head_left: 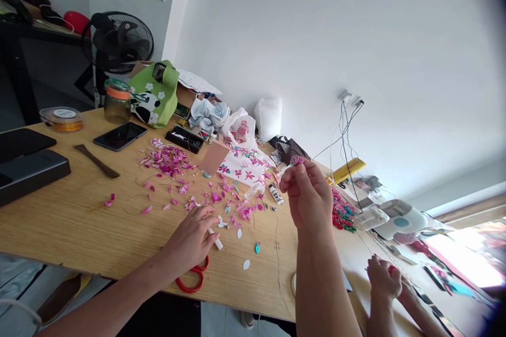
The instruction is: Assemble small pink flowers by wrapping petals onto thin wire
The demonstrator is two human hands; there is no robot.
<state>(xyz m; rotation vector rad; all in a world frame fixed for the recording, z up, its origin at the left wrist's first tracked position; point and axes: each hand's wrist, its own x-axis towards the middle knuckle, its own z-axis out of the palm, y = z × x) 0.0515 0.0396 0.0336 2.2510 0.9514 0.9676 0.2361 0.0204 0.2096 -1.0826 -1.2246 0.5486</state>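
My right hand (308, 194) is raised over the table with a small rolled pink flower piece (296, 160) pinched between thumb and fingertips. Lower on the left, my left hand (193, 237) rests just over the tabletop, fingers apart and bent. Its thumb overlaps a small white tube (217, 242); I cannot tell how firmly they touch. Red-handled scissors (191, 280) lie beneath that wrist, blades hidden. Small white leaf-shaped pieces (246, 264) and a teal leaf piece (257, 248) lie to the right of the tube. Pink petals (169, 160) are strewn beyond.
A phone (120, 136), a glass jar (117, 102) and a green panda bag (156, 97) stand at the back left. A black case (184, 138) and a floral sheet (245, 165) lie mid-table. At the right, another person's hands (383, 276) hold something red near a glue-gun-like white device (399, 221).
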